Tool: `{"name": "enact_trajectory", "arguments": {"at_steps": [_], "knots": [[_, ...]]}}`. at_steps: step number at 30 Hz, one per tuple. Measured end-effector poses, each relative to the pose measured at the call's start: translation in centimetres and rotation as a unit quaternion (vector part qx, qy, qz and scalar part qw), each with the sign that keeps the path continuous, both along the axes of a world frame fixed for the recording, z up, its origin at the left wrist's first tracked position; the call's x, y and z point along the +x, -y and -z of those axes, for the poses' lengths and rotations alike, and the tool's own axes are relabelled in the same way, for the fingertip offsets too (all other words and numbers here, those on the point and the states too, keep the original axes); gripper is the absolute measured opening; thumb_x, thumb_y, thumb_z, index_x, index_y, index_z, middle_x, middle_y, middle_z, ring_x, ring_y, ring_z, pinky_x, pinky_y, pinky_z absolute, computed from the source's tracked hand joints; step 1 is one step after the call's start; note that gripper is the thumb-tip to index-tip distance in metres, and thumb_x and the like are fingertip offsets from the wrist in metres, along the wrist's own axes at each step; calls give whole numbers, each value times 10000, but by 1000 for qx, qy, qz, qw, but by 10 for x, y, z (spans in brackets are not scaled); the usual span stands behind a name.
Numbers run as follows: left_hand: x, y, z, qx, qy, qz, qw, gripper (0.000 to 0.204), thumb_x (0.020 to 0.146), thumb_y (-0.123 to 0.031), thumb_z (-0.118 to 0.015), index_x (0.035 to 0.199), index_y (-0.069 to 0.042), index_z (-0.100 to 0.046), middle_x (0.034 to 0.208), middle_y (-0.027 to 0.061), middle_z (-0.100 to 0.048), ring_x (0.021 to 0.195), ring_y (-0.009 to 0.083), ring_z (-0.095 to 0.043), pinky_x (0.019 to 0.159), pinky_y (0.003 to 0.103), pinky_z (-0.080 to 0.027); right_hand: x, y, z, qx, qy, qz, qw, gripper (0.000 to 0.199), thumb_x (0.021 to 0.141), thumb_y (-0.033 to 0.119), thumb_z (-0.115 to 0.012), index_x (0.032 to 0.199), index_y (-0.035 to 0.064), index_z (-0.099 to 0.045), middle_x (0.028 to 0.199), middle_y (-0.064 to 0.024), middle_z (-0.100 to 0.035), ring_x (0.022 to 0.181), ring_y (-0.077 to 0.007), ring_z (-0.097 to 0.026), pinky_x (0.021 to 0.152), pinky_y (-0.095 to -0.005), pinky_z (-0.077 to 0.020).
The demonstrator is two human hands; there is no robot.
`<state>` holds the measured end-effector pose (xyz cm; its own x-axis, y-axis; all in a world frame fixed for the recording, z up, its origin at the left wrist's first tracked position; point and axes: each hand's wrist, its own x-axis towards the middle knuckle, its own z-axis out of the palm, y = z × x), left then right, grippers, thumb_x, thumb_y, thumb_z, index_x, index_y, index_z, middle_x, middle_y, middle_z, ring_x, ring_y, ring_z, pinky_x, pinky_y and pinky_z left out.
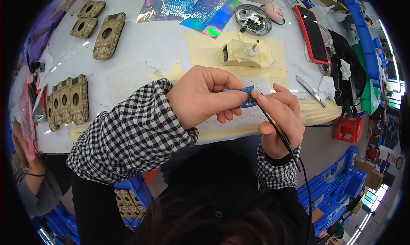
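Observation:
My left hand pinches a small blue circuit board between thumb and fingers, just over the table's near edge. Part of the board lies hidden under the thumb. My right hand meets the board's right side with its index fingertip, fingers curled around a thin black cable. From the fingertips the cable runs down past the right wrist toward my lap. Beyond my hands, a taped block with a small white nozzle-like tip stands on a yellowish taped patch.
Camouflage-patterned housings with round holes lie at the left, several in a row nearer me. Iridescent pouches, a round dish of small dark parts, a red-cased phone and tweezers occupy the far and right side.

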<state>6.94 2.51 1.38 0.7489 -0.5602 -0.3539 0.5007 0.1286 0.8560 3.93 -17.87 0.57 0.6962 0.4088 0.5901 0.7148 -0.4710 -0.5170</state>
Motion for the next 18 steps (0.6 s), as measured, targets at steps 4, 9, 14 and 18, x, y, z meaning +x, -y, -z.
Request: {"name": "enact_trajectory", "arguments": {"at_steps": [4, 9, 14, 18], "knots": [[-1, 0, 0, -3, 2, -6, 1000, 175, 873, -163, -617, 907, 8, -627, 699, 34, -625, 589, 62, -577, 506, 181, -458, -1, 2, 0, -1, 13, 4, 1000, 439, 792, 371, -627, 1094, 53, -641, 932, -73, -666, 800, -207, -592, 886, -433, -442], [-3, 0, -1, 15, 23, -26, 999, 165, 869, -145, -616, 902, 17, -619, 700, 30, -617, 585, 53, -567, 509, 177, -458, -1, 2, -5, -39, 57, 23, 997, 428, 785, 390, -629, 1065, 68, -655, 913, -68, -656, 827, -212, -593, 869, -429, -457], [-2, 1, -3, 18, 26, -27, 999, 157, 866, -138, -619, 897, 16, -617, 698, 28, -613, 585, 48, -564, 510, 173, -457, -6, 2, -8, -65, 67, 46, 995, 406, 755, 405, -645, 1018, 97, -680, 938, -42, -651, 858, -204, -586, 864, -421, -466], [-3, 0, -3, 20, 27, -25, 999, 157, 866, -139, -619, 895, 15, -616, 699, 28, -615, 588, 47, -565, 510, 172, -457, -7, 1, -11, -73, 50, 42, 995, 380, 741, 400, -657, 1000, 124, -695, 967, -21, -656, 882, -199, -579, 871, -415, -464]]}}
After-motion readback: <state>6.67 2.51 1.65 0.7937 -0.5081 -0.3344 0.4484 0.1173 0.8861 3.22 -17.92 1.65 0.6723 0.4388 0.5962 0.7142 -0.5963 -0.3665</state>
